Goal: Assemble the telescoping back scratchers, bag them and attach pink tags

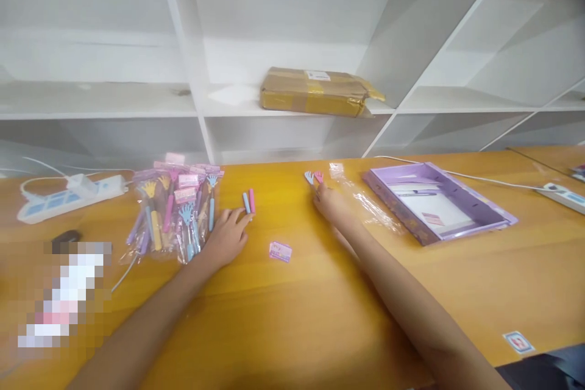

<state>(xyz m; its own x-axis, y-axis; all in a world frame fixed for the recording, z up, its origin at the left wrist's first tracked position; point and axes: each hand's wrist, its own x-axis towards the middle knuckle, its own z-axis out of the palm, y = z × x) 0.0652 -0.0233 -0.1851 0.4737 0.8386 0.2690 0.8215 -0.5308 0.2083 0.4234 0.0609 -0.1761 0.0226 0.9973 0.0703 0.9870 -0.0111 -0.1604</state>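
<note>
My left hand (227, 236) lies on the table with fingers stretched out, its fingertips at the lower ends of a blue stick (247, 202) and a pink stick (251, 200). Further right, my right hand (328, 200) has its fingers closed round the lower ends of a blue hand-shaped piece (309, 177) and a pink hand-shaped piece (319, 177); their lower parts are hidden. Between the hands lies a small pink-and-purple card (280, 251). Beside my left hand is a pile of bagged sticks with hand-shaped tops (186, 214), in several colours.
An open purple box (418, 233) holding papers stands at the right, with clear plastic wrappers (372, 207) beside it. Power strips (75, 198) and cables lie at both sides. A taped cardboard box (315, 91) rests on the white shelf (237, 111) behind. A blurred patch covers the lower left.
</note>
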